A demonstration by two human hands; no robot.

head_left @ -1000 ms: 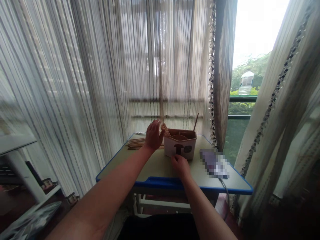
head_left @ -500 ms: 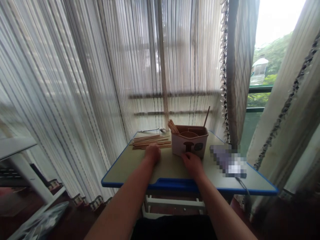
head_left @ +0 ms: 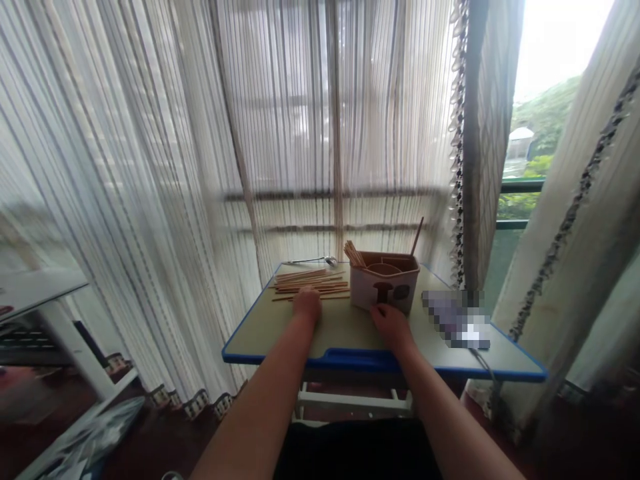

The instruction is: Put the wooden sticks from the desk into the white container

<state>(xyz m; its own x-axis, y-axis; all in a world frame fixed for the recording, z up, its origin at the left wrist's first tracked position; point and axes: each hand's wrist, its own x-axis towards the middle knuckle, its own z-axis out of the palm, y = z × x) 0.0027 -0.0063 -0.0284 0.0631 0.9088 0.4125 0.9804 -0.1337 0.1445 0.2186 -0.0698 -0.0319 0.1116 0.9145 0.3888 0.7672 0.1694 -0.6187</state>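
On the table lies a loose bunch of thin wooden chopsticks [head_left: 295,279], roughly side by side. My left hand [head_left: 307,305] is closed at their near edge, its fingertips over the closest sticks; whether it grips one is hidden. A pale holder [head_left: 364,290] with brown inside and a dark mushroom-shaped mark stands to the right. More chopsticks [head_left: 354,253] lean together in its left corner, and a single stick [head_left: 417,235] rises from its right side. In front of the holder rests my right hand [head_left: 391,323], fingers curled in, with their contents, if any, out of sight.
A metal ladle or spoon [head_left: 327,261] lies at the table's back edge. To the right is a blurred-out item [head_left: 457,320] with a cable [head_left: 483,363]. The table [head_left: 345,333] has a blue rim. Curtains [head_left: 280,133] hang right behind it.
The view has shifted slightly, so the table appears a little further right. Near my left hand, the closest sticks look a bit more spread. My right hand stays before the holder.
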